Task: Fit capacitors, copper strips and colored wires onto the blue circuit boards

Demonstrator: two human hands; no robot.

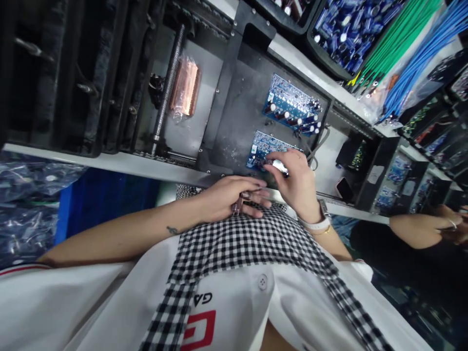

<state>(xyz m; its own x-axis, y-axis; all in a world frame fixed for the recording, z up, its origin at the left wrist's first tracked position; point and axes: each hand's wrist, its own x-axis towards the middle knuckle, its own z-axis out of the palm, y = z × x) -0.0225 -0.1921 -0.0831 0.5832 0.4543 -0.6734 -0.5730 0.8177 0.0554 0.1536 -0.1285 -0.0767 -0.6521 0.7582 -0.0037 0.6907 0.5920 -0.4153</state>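
My left hand (237, 195) is in front of the fixture's near edge, its fingers curled around several small brownish capacitors (237, 204). My right hand (298, 183) reaches over the near blue circuit board (270, 141), thumb and index finger pinched around a small dark brown capacitor (268, 164) at the board's lower edge. Part of that board is hidden under my right hand. Beyond it lies a second blue circuit board (292, 97), with brown and blue capacitors standing along its near side. Both boards rest on a dark carrier plate (234, 107).
Left of the plate, a copper-coloured block in clear wrap (186, 90) lies beside a threaded rod (168, 87). A black bin of blue capacitors (351, 34), green wires (397, 41) and blue wires (424, 58) occupy the back right. A co-worker's arm (420, 229) shows at right.
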